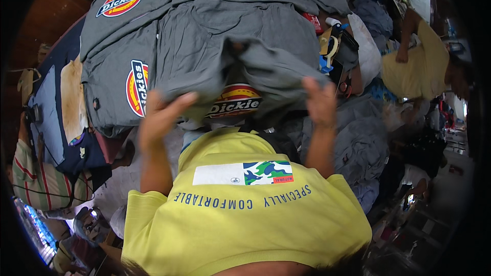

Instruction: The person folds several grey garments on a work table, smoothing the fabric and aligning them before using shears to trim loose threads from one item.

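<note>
Counter [66, 97] heaped with grey shirts | left hand [159, 115], right hand [321, 103]: each grip closed on grey shirt [230, 51]

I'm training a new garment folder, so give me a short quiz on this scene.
1. True or false: the left hand and the right hand both hold the grey garment.
2. What colour is the person's own T-shirt? A red, B yellow, C black.
3. Fill in: the striped cloth lies on the person's ____ side.
Key: 1 true; 2 B; 3 left.
</note>
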